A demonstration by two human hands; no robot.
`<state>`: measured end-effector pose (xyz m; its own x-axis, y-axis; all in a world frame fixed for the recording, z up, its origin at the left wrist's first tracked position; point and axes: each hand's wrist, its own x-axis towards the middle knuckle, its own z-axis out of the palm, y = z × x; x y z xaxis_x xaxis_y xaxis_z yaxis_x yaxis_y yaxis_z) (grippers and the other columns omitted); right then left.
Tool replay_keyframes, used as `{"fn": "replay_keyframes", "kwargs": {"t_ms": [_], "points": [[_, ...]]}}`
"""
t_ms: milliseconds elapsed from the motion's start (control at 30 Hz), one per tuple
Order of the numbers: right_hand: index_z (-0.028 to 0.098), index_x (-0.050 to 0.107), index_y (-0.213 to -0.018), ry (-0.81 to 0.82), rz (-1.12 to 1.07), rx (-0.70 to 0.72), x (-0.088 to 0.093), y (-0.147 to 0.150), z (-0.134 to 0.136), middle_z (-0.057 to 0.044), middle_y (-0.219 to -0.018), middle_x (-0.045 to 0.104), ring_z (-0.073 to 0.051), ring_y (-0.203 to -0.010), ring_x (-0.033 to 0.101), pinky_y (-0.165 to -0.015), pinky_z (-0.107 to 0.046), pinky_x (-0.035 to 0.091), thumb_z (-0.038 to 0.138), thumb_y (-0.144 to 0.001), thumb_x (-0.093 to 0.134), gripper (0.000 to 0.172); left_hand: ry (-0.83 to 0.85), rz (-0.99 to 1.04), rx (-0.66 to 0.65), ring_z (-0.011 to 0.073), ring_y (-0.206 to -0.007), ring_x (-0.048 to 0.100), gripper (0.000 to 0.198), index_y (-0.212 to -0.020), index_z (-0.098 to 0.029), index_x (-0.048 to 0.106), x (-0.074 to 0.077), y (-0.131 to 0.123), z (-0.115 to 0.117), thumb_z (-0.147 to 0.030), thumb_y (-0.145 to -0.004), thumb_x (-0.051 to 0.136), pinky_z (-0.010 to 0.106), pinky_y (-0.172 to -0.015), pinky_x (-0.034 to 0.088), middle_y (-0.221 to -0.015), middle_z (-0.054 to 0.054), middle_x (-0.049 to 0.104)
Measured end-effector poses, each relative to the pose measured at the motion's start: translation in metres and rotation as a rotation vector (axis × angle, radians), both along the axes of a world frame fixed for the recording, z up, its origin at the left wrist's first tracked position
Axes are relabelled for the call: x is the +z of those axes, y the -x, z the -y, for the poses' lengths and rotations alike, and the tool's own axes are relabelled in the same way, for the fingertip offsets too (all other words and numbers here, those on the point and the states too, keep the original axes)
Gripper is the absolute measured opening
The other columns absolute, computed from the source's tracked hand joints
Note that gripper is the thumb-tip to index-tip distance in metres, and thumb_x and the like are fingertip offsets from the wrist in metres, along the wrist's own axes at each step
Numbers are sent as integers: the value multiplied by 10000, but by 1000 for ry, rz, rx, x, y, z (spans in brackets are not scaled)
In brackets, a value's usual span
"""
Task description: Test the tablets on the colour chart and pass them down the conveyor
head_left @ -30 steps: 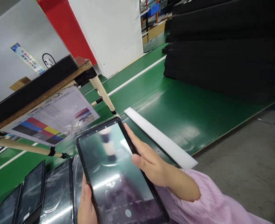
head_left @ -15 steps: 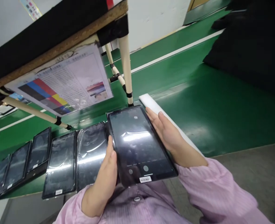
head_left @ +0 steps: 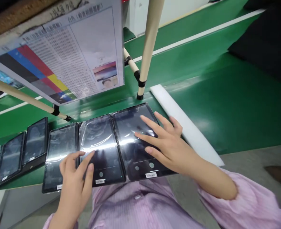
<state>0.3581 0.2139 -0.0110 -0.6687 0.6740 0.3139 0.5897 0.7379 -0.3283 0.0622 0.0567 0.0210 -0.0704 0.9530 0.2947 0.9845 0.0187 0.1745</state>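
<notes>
Nearest the white foam strip lies the rightmost tablet (head_left: pixel 128 149), its dark screen lit with round icons. My right hand (head_left: pixel 164 140) is over this screen with fingers spread; whether the fingertips touch the glass I cannot tell. My left hand (head_left: pixel 76 175) is open over the middle tablet (head_left: pixel 102 133) and the left tablet (head_left: pixel 60 140), its index fingertip at the middle screen. Film with creases and glare covers the middle tablet. White barcode labels sit at the tablets' lower edges.
Several more tablets (head_left: pixel 35 141) lean in a row at the far left. A white foam strip (head_left: pixel 185 124) lies right of the tablets on the green table (head_left: pixel 245 105). A beige pipe stand (head_left: pixel 150 41) with a printed colour chart (head_left: pixel 59 60) rises behind. Dark cloth (head_left: pixel 266 47) is at upper right.
The tablet that was held between both hands now lies flat beside the middle one. Both hands have let go and spread over the screens, the left one moving leftward. The view has come closer to the chart.
</notes>
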Motion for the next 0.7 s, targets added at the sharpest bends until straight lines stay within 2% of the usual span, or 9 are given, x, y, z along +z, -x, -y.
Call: {"fn": "replay_keyframes", "kwargs": {"t_ms": [67,167,267,333,400,467,533,633,700], "points": [[343,664,-1303,-30,36,-6,-2,6,3,-20,-1626,312,-428,-1498,212,-1090,-772,213,414,-1023,396,394,86,-102,56,336,-1138,458,381,-1299,-302,665,-2,8,-2,-276,-952,511,586,-981,384,-1219,144,506],[378,629,-1341,-49,-40,-27,-1,10,7,9,-1653,242,-453,-1489,215,-1083,-765,243,418,-1016,384,409,168,-166,150,359,-1159,421,408,-1341,-286,643,-1,8,-6,-311,-976,461,603,-954,398,-1239,168,465],[499,421,-1482,-29,-171,-36,9,8,16,70,-1671,154,-457,-1498,187,-1082,-762,268,409,-1011,344,486,179,-164,185,341,-1146,410,411,-1348,-297,636,-2,-1,-14,-303,-988,439,579,-958,398,-1209,156,455],[560,289,-1518,-14,-181,-38,16,8,21,94,-1668,136,-451,-1500,186,-1081,-768,275,390,-1007,312,539,197,-155,173,333,-1121,414,409,-1344,-296,640,-6,-5,-18,-296,-984,446,561,-947,404,-1170,150,462],[577,254,-1521,-13,-166,-56,19,10,25,96,-1664,142,-462,-1490,206,-1072,-792,261,391,-995,303,560,208,-136,154,327,-1102,419,412,-1353,-295,633,-8,-2,-18,-308,-980,460,550,-942,405,-1145,145,466],[584,275,-1511,-6,-165,-79,17,13,27,101,-1656,172,-467,-1476,239,-1081,-799,237,395,-982,301,562,182,-113,176,317,-1094,425,427,-1385,-305,604,-7,10,-12,-331,-982,464,545,-953,398,-1146,138,461],[589,288,-1503,2,-156,-77,12,18,27,123,-1649,193,-453,-1473,262,-1109,-766,247,401,-972,316,563,121,-122,278,309,-1082,430,431,-1394,-301,597,-3,32,1,-335,-991,448,546,-964,387,-1148,137,452],[583,306,-1499,-36,-135,-39,4,27,27,138,-1635,240,-432,-1451,326,-1103,-701,331,409,-946,368,584,44,-187,471,321,-1071,424,404,-1317,-265,670,2,69,21,-317,-993,434,561,-963,375,-1127,145,446],[591,306,-1494,-16,-136,-26,0,36,29,147,-1630,249,-439,-1445,331,-1087,-708,340,420,-928,376,595,38,-198,521,326,-1066,420,393,-1287,-261,693,2,87,28,-312,-989,441,555,-953,379,-1123,148,447]]}}
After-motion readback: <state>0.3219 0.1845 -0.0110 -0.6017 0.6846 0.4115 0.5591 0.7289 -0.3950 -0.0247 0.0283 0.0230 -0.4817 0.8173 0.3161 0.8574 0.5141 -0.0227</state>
